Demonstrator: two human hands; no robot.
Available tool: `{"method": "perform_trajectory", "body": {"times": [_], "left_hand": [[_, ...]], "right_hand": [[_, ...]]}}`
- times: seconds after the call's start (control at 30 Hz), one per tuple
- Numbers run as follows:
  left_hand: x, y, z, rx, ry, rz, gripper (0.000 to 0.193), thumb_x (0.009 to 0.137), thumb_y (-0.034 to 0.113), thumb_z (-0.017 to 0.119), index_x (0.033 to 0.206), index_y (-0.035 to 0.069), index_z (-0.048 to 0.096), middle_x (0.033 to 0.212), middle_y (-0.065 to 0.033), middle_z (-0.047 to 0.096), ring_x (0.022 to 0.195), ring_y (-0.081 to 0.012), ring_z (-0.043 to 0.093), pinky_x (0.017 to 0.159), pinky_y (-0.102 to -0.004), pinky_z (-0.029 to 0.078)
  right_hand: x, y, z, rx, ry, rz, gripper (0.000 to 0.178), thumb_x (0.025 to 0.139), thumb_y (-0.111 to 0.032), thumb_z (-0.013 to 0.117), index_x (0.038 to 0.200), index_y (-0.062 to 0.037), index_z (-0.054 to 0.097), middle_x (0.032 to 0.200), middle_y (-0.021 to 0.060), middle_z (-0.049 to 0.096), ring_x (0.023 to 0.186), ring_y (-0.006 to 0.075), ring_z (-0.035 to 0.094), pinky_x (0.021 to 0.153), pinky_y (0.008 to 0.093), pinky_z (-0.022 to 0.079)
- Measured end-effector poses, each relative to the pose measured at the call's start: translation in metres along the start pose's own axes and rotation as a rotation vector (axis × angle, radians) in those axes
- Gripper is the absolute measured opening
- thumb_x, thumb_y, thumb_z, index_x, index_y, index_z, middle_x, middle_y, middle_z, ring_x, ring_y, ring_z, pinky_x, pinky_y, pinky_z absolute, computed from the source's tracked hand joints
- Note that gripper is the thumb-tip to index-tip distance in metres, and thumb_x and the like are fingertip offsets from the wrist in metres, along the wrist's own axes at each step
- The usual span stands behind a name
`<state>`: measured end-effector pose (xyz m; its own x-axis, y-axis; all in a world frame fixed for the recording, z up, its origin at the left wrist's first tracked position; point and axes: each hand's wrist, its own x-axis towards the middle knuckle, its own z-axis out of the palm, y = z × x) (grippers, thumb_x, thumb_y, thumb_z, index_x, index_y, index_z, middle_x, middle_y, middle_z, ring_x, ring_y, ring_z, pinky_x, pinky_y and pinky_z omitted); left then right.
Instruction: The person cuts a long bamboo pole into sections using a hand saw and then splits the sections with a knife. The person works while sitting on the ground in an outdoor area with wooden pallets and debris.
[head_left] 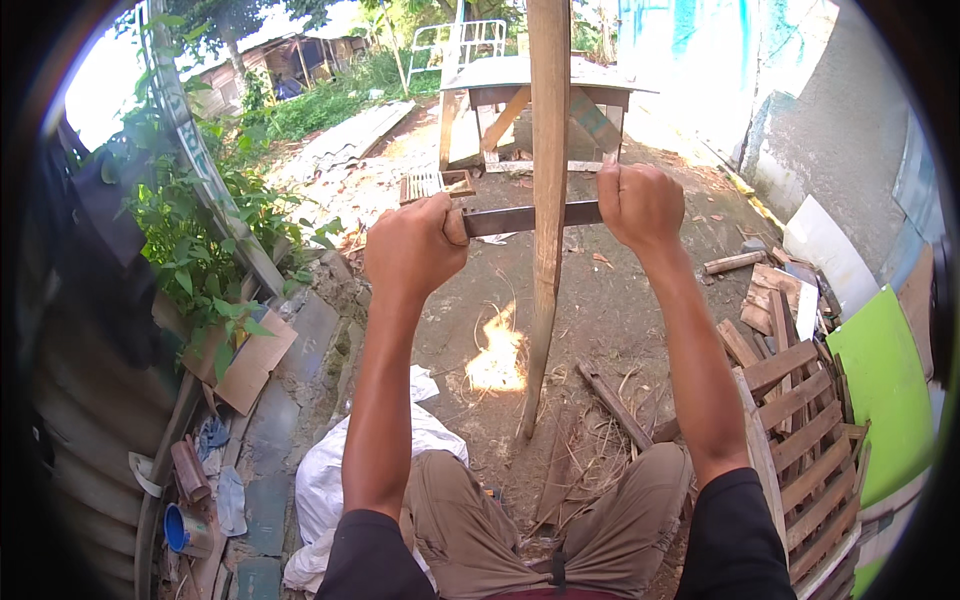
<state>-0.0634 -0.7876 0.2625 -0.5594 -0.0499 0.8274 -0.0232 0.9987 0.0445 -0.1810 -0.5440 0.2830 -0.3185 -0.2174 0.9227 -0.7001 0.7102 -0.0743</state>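
An upright wooden pole (pixel 548 120) stands before me, narrowing toward its lower end near the ground between my knees. Across it lies a drawknife (pixel 500 221), its flat dark blade running level behind the pole on the far side. My left hand (pixel 415 245) is wrapped round the wooden handle at the blade's left end. At the other end, my right hand (pixel 642 207) is closed in a fist that hides the handle there. The pole covers the middle of the blade, so I cannot tell how the edge meets the wood.
Beyond the pole stands a table (pixel 490 72) with braced wooden legs. A slatted wooden frame (pixel 800 450) and a green panel (pixel 885 380) are at the right. White sacking (pixel 320 480) lies by my left leg, and a blue cup (pixel 185 530) sits farther left. Sticks (pixel 612 400) litter the dirt.
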Motion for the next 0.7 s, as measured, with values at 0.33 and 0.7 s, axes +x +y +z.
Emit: {"method": "perform_trajectory", "body": {"times": [0.33,0.7], "left_hand": [[0.011,-0.014,-0.017,-0.055,-0.286,-0.035,0.010,0.077,0.022,0.067,0.075,0.012,0.068,0.069,-0.0142,0.067,0.068,-0.0365,0.067,0.063,-0.0446,0.054],[0.042,0.061,-0.004,-0.153,-0.400,-0.080,0.029,0.076,0.032,0.083,0.086,0.007,0.073,0.079,-0.0107,0.072,0.073,-0.0274,0.069,0.069,-0.0396,0.053]], "right_hand": [[0.005,0.000,0.002,0.036,-0.034,-0.147,0.043,0.101,-0.025,0.046,0.069,-0.0008,0.062,0.061,0.0155,0.060,0.057,0.0323,0.061,0.057,0.0436,0.050],[-0.567,0.152,0.082,0.284,-0.719,1.384,0.038,0.096,-0.029,0.065,0.083,0.0070,0.064,0.071,0.0140,0.067,0.054,0.0220,0.065,0.049,0.0372,0.051]]}}
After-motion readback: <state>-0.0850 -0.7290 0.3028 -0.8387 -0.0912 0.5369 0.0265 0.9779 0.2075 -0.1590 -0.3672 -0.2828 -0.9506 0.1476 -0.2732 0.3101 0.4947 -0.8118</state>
